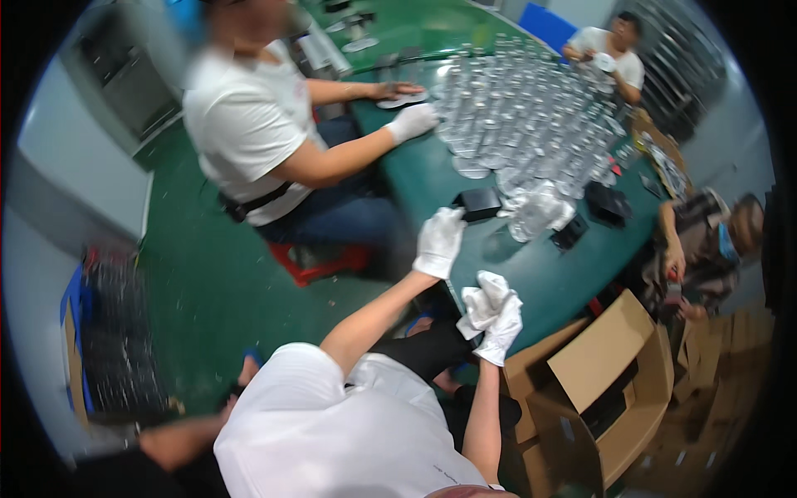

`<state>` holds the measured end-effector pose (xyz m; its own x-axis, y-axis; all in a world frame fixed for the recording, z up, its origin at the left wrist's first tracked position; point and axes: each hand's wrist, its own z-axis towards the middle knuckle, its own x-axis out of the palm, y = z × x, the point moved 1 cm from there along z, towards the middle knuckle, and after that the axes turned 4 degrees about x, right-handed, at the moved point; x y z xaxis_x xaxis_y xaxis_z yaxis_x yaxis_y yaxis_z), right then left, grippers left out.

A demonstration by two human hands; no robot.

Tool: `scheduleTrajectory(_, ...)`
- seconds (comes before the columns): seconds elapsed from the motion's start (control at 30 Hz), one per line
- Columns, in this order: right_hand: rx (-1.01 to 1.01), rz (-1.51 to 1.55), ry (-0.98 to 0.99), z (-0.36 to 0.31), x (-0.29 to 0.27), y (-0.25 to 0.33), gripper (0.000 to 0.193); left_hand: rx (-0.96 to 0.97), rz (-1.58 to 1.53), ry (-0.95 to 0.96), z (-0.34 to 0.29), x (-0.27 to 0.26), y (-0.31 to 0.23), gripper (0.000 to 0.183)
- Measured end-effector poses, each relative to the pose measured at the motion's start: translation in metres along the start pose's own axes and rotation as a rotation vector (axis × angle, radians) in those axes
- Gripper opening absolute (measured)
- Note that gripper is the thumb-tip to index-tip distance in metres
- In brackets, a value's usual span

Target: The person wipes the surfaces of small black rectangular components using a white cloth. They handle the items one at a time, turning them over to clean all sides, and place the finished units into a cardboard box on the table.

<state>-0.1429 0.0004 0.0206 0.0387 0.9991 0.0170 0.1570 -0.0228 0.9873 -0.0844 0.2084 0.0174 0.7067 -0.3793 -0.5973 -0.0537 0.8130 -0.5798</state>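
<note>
Head view: cloth (479, 305) in right hand (503, 332)

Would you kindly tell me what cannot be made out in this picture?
All in the head view:
- Left hand: blur hides whether it touches the black box.
- Right hand: the white cloth in its grip hides some fingers.
- Clear items: too small and crowded to count.
- Cardboard box: its flap hides part of the inside.

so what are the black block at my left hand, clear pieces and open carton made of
Black block: probably plastic, dark with smooth flat faces; painted metal is possible.
Clear pieces: glossy plastic or glass, see-through with bright highlights.
Open carton: almost certainly cardboard, matte brown with folded flaps.
</note>
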Motion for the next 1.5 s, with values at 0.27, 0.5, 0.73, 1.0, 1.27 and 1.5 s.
scheduleTrajectory(0.27, -0.518, -0.495, 0.066, 0.004, -0.021, 0.014, 0.026, -0.299, -0.297, -0.070, -0.001, 0.012, -0.024, 0.026)
scheduleTrajectory(0.5, -0.580, -0.422, 0.110, 0.005, -0.012, -0.005, 0.016, -0.094, -0.287, -0.006, -0.005, 0.023, 0.037, 0.045)
scheduleTrajectory(0.73, -0.625, -0.691, -0.131, -0.020, -0.024, -0.007, 0.029, -0.161, -0.752, 0.377, -0.024, 0.054, -0.005, 0.041)
scheduleTrajectory(1.0, -0.663, -0.608, -0.217, -0.012, -0.019, -0.029, 0.022, 0.164, -0.523, 0.529, -0.023, 0.068, -0.015, 0.045)
scheduleTrajectory(1.27, -0.638, -0.748, -0.174, -0.019, -0.023, -0.010, 0.019, -0.159, -0.561, 0.603, -0.029, 0.037, -0.062, 0.045)
scheduleTrajectory(1.5, 0.198, 0.526, 0.370, -0.022, -0.027, 0.011, 0.028, -0.296, -0.756, 0.496, -0.032, 0.040, -0.059, 0.024)
